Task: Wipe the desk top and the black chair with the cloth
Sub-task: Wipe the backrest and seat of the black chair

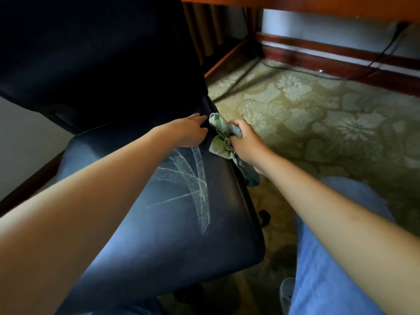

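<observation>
- Green cloth (221, 135), bunched into a wad, pressed against the right side edge of the black chair (172, 223) seat, near the back corner where seat meets backrest.
- Bunched that way, probably, to give a firm pad for rubbing the narrow side edge rather than the flat top.
- Gripped by the right hand (246, 144): fingers curled tight round the cloth's middle, a loose tail hanging down past the wrist, a crumpled end sticking up above the knuckles.
- Most of the cloth on the chair side of the fist, touching the seat edge; tail hanging clear beside the seat.
- Left hand (187, 131) flat on the seat top just beside the cloth, fingers straight and spread, holding nothing; likely bracing the chair so it does not roll or turn under the wiping.
- Pale streaks (193, 178) in arcs across the dark seat, near the left hand.
- Backrest dark, tall, upper left.
- Patterned carpet (318, 114) under and right of the chair, cables (386, 46) along the skirting.
- Desk (295, 3) edge along the top; its top surface out of sight.
- Blue trouser leg (329, 258) lower right.
</observation>
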The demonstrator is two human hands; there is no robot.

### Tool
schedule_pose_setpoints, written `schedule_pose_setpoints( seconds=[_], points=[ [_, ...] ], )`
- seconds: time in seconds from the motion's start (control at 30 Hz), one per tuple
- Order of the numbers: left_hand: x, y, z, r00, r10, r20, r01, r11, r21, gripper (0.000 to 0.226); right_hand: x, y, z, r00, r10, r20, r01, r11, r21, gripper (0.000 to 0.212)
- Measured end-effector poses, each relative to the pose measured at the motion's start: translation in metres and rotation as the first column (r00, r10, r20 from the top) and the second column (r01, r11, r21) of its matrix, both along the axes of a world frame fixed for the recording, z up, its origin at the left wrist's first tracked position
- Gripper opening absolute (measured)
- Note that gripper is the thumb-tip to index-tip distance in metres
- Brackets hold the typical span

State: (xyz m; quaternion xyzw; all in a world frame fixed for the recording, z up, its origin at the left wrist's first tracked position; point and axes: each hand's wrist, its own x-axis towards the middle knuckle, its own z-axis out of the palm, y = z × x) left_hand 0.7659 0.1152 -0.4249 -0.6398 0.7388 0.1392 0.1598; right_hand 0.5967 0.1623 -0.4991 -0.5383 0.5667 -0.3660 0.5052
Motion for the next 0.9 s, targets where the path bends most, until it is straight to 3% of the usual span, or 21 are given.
schedule_pose_setpoints(
  seconds=[0.2, 0.33, 0.5, 0.6, 0.77, 0.9],
  points=[
    [-0.012, 0.002, -0.001, 0.997, 0.061, -0.047, -0.058, 0.997, 0.051, 0.068, -0.030, 0.090, -0.016, 0.997, 0.049, 0.052, -0.050, 0.998, 0.030, 0.035],
    [-0.015, 0.004, -0.004, 0.995, 0.076, -0.060, -0.072, 0.995, 0.062, 0.085, -0.019, 0.049, -0.006, 0.998, 0.056, -0.003, -0.056, 0.997, 0.045, 0.036],
    [-0.013, -0.001, -0.009, 0.994, 0.103, -0.034, -0.103, 0.995, 0.008, 0.080, -0.002, -0.016, -0.005, 0.986, 0.069, -0.149, -0.076, 0.996, -0.044, 0.038],
    [-0.013, -0.007, -0.007, 0.992, 0.121, 0.049, -0.121, 0.993, 0.000, 0.079, -0.013, 0.006, -0.001, 0.975, 0.110, -0.195, -0.122, 0.991, -0.051, 0.036],
    [-0.014, -0.015, -0.015, 0.983, 0.177, 0.045, -0.176, 0.984, -0.040, 0.085, -0.049, 0.076, 0.000, 0.958, 0.206, -0.198, -0.225, 0.971, -0.077, 0.035],
    [-0.015, -0.024, -0.017, 0.964, 0.265, -0.024, -0.265, 0.964, -0.020, 0.089, -0.037, 0.028, 0.005, 0.952, 0.204, -0.229, -0.216, 0.976, -0.031, 0.040]
  ],
)
